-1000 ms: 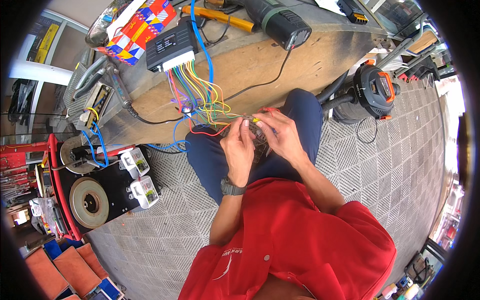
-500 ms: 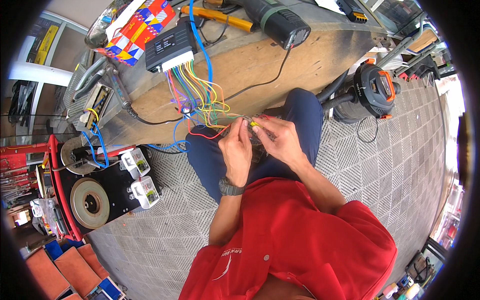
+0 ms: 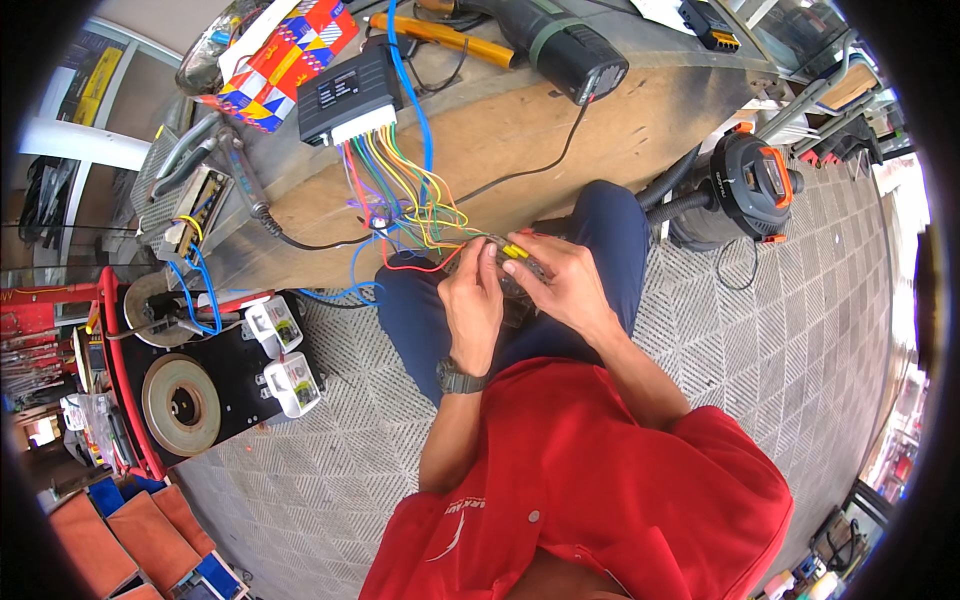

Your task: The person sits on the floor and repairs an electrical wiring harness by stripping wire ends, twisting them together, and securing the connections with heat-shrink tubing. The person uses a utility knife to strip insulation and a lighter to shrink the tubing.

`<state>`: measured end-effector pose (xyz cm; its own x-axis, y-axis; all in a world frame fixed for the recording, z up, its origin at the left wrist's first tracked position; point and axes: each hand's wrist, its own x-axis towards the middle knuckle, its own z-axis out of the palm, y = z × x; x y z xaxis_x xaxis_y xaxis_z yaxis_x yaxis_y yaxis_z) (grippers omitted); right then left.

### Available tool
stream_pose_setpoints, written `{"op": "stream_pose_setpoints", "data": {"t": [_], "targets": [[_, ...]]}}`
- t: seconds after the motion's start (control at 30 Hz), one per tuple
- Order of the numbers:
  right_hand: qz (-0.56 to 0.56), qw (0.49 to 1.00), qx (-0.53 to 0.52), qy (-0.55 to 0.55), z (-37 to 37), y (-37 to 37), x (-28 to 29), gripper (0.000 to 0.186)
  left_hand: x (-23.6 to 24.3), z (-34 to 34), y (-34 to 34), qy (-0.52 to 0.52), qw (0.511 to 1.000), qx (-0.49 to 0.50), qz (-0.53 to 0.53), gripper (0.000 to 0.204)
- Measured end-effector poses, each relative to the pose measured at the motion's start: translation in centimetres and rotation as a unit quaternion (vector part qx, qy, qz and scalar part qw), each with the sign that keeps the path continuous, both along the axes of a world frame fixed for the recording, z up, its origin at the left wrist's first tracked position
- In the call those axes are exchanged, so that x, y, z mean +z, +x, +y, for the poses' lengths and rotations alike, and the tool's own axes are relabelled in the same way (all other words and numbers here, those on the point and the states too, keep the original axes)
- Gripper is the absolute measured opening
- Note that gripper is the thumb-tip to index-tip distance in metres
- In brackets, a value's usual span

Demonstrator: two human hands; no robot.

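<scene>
A black control box (image 3: 345, 95) lies on the workbench, its white connector (image 3: 363, 125) trailing a fan of coloured wires (image 3: 420, 205) over the edge to my hands. My left hand (image 3: 472, 305) pinches the end of these wires between thumb and fingertips above my lap. Close beside it, my right hand (image 3: 568, 285) is closed, thumb against fingers, around a small yellow sleeve-like piece (image 3: 514, 251) at the wire ends. Its exact kind is too small to tell. A red wire (image 3: 420, 268) loops below the bundle toward my left hand.
A cordless power tool (image 3: 570, 55), an orange rod (image 3: 450, 40), a colourful box (image 3: 285, 65) and a soldering iron (image 3: 240, 175) lie on the workbench (image 3: 640, 110). A vacuum cleaner (image 3: 735, 190) stands at right. A black-topped cart (image 3: 235, 385) with white bins (image 3: 290, 385) is at left.
The yellow piece shows more plainly between my fingertips, and my right fingers have shifted slightly around it. Both hands stay close together; the bench shifts slightly right in view.
</scene>
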<state>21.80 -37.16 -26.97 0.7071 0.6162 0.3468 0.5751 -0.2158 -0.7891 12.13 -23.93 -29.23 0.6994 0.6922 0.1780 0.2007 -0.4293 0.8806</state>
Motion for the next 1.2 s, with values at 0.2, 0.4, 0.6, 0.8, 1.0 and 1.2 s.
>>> {"op": "stream_pose_setpoints", "data": {"t": [0.2, 0.4, 0.6, 0.8, 1.0, 1.2], "targets": [[0.196, 0.972, -0.126, 0.034, -1.7, 0.1, -0.6, 0.037, 0.8, -0.3, -0.6, 0.016, 0.998, 0.036, -0.056, 0.022], [0.019, 0.98, -0.026, 0.197, -5.8, -1.4, -0.2, 0.008, 4.3, -4.8, -2.3, -0.395, 0.909, -0.119, -0.05, 0.039], [-0.073, 0.982, 0.082, 0.151, -11.5, -5.7, -0.2, 0.013, 5.2, -6.5, -1.1, -0.497, 0.84, -0.216, 0.012, 0.05], [0.192, 0.947, -0.066, 0.249, -13.4, -5.5, -0.9, 0.021, 4.7, -7.9, -1.6, -0.248, 0.931, -0.267, -0.035, 0.032], [0.411, 0.888, -0.033, 0.203, -10.4, -4.2, -0.1, 0.036, 4.1, -8.1, -3.2, -0.14, 0.943, -0.302, -0.013, 0.02], [0.405, 0.874, 0.033, 0.267, -7.6, -4.9, 0.9, 0.029, 4.7, -7.0, -4.4, -0.186, 0.952, -0.241, 0.011, 0.021]]}}
